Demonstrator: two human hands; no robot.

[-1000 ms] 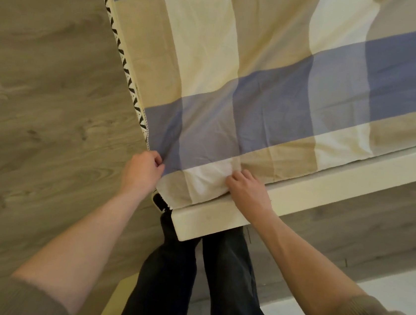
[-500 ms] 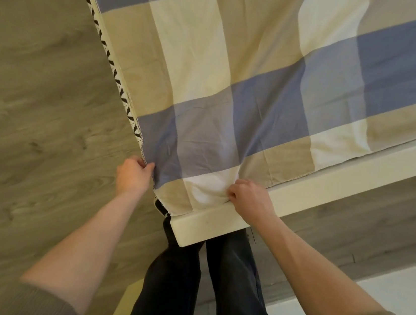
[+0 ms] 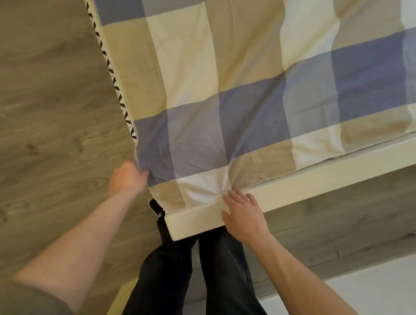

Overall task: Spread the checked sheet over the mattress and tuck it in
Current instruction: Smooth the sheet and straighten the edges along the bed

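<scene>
The checked sheet (image 3: 248, 89), in blue, tan and cream squares, lies spread over the mattress and reaches the near corner. The mattress side (image 3: 112, 74) shows as a cream strip with a black zigzag pattern along the left edge. My left hand (image 3: 128, 179) is closed on the sheet's left edge at the corner. My right hand (image 3: 243, 213) lies flat with fingers apart on the cream bed frame (image 3: 329, 179), fingertips pressing the bunched sheet at the frame's inner edge.
Grey-brown wood-look floor (image 3: 32, 116) runs along the left of the bed and under the frame on the right. My legs in dark trousers (image 3: 187, 284) stand right at the bed corner. A pale surface (image 3: 368, 284) lies at the lower right.
My right hand has opened from a pinch to a flat palm on the frame. My left hand has stayed on the sheet's left edge at the corner.
</scene>
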